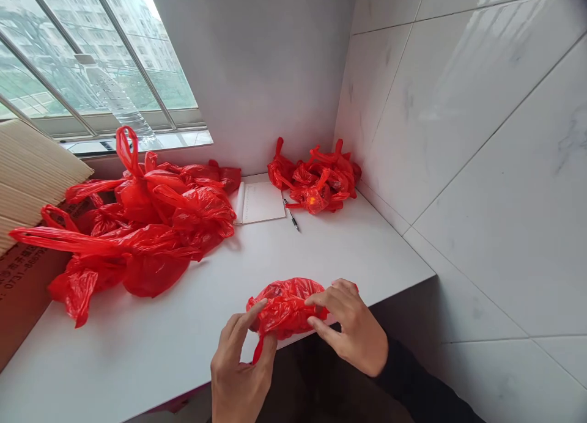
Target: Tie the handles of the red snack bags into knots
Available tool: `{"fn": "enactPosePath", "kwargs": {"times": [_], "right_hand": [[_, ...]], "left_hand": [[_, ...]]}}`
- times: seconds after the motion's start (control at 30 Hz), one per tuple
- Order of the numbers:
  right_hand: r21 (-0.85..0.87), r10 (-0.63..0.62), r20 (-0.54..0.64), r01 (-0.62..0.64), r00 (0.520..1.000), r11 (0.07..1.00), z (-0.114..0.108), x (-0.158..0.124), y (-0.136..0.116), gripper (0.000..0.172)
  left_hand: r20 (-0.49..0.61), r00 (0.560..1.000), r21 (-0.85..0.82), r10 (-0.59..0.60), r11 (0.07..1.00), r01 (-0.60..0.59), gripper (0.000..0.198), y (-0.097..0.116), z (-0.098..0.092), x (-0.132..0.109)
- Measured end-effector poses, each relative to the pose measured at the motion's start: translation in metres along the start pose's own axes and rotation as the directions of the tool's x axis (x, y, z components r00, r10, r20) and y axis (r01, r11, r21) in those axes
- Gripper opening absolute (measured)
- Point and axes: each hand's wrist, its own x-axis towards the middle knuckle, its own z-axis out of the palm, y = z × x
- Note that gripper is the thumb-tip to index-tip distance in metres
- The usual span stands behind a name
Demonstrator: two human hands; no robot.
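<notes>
Both my hands grip a crumpled red plastic bag (285, 308) at the front edge of the white table (321, 252). My left hand (241, 368) pinches its lower left side, where a strip of the bag hangs down. Fingers of my right hand (351, 325) press on the bag's right end. A large heap of loose red bags (137, 227) lies on the table's left. A smaller pile of bunched red bags (316, 178) sits in the far corner.
A white notepad (261, 202) and a pen (291, 215) lie between the two piles. A cardboard box (22, 227) stands at the far left. A window (87, 56) is behind, with a clear plastic bottle (117, 99) on its sill. A tiled wall (481, 136) runs along the right.
</notes>
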Motion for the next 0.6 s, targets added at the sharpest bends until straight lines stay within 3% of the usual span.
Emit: {"fn": "enactPosePath", "kwargs": {"times": [0.13,0.37,0.53,0.6], "right_hand": [[-0.021,0.018,-0.034,-0.018,0.999,1.000,0.000,-0.004,0.012,0.020],[-0.058,0.207,-0.125,-0.216,0.970,0.975,-0.020,-0.009,0.035,0.018],[0.013,0.117,-0.023,-0.116,0.993,0.993,-0.011,-0.008,0.020,0.031],[0.022,0.086,0.003,-0.086,0.996,0.996,-0.007,-0.006,0.017,0.026]], "left_hand": [[-0.018,0.997,0.028,0.070,0.997,-0.070,0.027,0.000,-0.002,-0.002],[-0.087,0.985,-0.001,-0.152,0.988,0.153,0.017,-0.006,-0.011,-0.005],[-0.065,0.991,-0.043,-0.116,0.993,0.113,0.021,0.003,-0.005,-0.003],[-0.067,0.992,-0.053,-0.111,0.993,0.108,0.020,0.005,-0.003,-0.002]]}}
